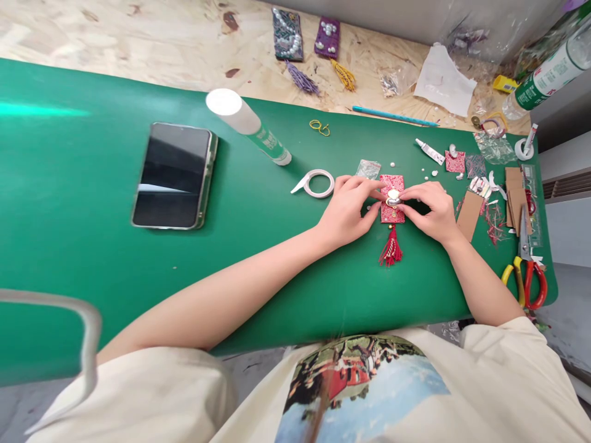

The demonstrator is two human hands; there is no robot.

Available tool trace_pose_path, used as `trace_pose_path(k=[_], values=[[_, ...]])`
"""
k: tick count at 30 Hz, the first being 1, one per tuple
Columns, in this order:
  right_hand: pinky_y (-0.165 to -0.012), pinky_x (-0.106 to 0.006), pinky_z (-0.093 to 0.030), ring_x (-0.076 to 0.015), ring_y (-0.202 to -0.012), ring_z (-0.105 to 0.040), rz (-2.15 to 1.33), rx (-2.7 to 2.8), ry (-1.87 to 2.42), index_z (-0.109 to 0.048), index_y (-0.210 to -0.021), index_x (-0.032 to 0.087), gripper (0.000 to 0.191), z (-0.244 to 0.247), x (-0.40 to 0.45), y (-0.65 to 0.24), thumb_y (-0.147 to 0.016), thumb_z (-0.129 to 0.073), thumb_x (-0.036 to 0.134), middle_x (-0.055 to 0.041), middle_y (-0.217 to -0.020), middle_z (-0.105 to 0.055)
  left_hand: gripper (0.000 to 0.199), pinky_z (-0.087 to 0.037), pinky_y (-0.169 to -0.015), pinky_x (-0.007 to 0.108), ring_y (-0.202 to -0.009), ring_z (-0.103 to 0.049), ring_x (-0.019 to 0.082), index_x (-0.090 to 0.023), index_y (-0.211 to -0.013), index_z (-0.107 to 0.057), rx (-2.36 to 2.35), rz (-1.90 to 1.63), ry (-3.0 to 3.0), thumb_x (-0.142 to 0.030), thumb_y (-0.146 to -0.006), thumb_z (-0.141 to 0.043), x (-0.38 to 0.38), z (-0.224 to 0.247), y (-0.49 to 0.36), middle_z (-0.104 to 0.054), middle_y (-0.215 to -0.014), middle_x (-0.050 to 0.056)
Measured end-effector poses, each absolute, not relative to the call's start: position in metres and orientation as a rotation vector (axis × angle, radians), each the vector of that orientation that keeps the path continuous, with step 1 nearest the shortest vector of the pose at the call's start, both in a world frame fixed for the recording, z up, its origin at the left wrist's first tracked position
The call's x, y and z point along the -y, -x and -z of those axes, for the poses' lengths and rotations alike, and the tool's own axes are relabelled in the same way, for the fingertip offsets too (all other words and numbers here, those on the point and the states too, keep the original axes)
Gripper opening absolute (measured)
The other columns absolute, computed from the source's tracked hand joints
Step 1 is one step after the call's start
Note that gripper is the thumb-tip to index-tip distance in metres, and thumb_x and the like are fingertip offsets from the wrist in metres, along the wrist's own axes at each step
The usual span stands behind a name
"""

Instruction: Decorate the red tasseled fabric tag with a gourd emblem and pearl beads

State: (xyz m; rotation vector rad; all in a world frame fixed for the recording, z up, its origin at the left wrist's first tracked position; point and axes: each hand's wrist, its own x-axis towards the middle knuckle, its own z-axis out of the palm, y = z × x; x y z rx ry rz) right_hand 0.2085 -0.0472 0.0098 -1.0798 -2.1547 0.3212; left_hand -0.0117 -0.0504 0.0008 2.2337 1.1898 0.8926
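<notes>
A red patterned rectangular pendant (391, 214) lies on the green mat with its red tassel (391, 248) pointing toward me. On its face sits a shiny white-and-silver ornament (393, 198). My left hand (348, 208) comes in from the left, its thumb and index finger pinched at the ornament's left side. From the right, my right hand (431, 209) pinches the ornament between thumb and index finger. A roll of white tape (320, 184) and a small clear bag (368, 168) lie near my left hand. Small white beads (434, 173) are scattered beyond my right hand.
A phone (173, 176) and an upright glue stick (258, 132) are to the left. Scissors (525, 246), cardboard strips (471, 212) and a small glue tube (430, 151) lie on the right. Two finished-looking tasselled pieces (287, 37), a blue pencil (394, 116) and a bottle (549, 71) are at the back.
</notes>
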Motion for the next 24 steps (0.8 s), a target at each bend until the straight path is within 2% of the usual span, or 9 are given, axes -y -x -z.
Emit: trace_pose_path(k=[9, 24], values=[[-0.081, -0.040, -0.050, -0.0220, -0.087, -0.072, -0.324, 2.154, 1.098, -0.071, -0.097, 0.024, 0.010, -0.0105, 0.0500, -0.2093, -0.089, -0.064, 0.024, -0.0041, -0.094, -0.079, 0.028, -0.039, -0.096, 0.042, -0.103, -0.064, 0.023, -0.018, -0.118, -0.054, -1.162, -0.931, -2.246, -0.013, -0.090, -0.053, 0.0503, -0.0011, 0.0126, -0.078, -0.102, 0.002], [-0.079, -0.040, -0.048, -0.0228, -0.082, -0.070, -0.284, 2.168, 1.218, -0.069, -0.089, 0.024, 0.009, -0.0125, 0.0512, -0.2083, -0.088, -0.066, 0.033, -0.0037, -0.087, -0.078, 0.031, -0.039, -0.097, 0.046, -0.106, -0.064, 0.026, -0.021, -0.117, -0.056, -1.194, -0.862, -2.209, -0.013, -0.087, -0.052, 0.0503, -0.0041, 0.0124, -0.078, -0.103, 0.003]])
